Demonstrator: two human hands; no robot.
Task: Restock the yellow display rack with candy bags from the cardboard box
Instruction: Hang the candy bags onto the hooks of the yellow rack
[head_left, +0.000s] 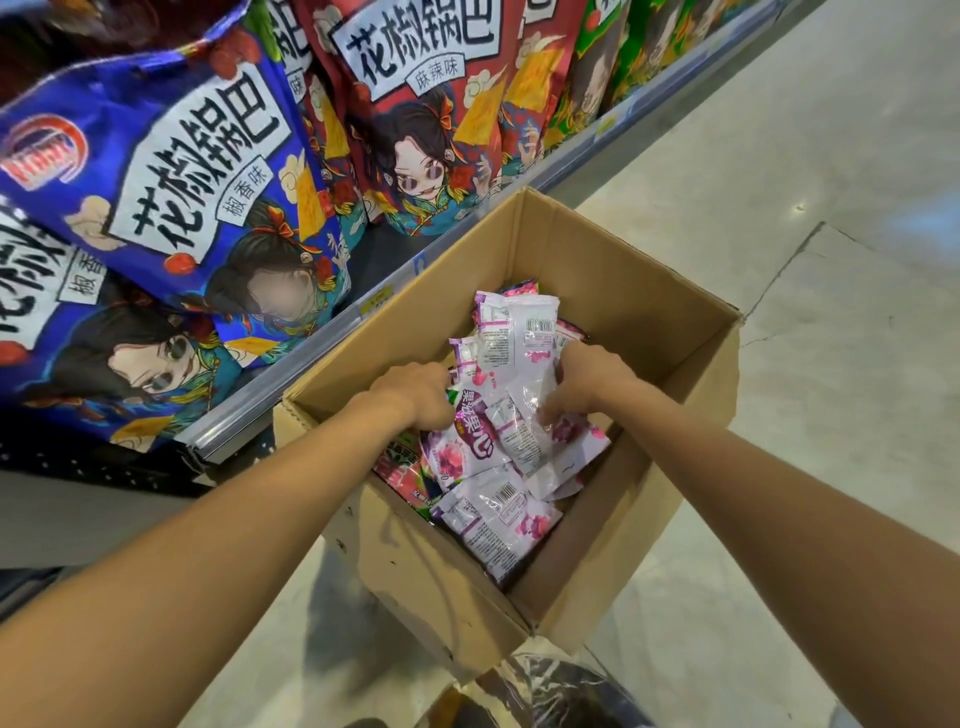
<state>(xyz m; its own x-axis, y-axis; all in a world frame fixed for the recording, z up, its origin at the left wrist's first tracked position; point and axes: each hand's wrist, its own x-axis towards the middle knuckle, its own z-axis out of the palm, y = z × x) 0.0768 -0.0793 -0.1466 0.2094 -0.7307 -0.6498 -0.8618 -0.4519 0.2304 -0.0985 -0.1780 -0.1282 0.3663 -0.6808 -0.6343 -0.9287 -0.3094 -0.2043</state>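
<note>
- The stack of purple-and-white crinkly plastic candy bags (511, 364) sits directly between the two hands, inside the box and about level with its rim. Its long axis runs away from me, towards the box's far corner.
- My left hand (415, 395) is clamped on the stack's left edge. The knuckles are up and the fingers curl in under the bags, so I cannot see the fingertips.
- My right hand (587, 384) presses on the right edge, fingers bent round the plastic and thumb on top. I read both as a two-sided squeeze on one stack.
- Neither hand is nearer, since each touches its own side. I judge the coming lift depends on both rising together, or the slippery middle bags may slide out.
- More loose purple bags (493, 514) lie flat on the box bottom, under and nearer to me than the held stack. A red-and-green packet (402, 475) lies beside them on the left.
- The open brown cardboard box (623, 270) holds all of this and stands on the pale polished floor (805, 260).
- Left of the box runs a grey metal shelf rail (249, 410), stocked with large blue snack bags (171, 171) and large red snack bags (426, 119).
- The yellow display rack is not in view, so I cannot tell which way the load has to travel.
</note>
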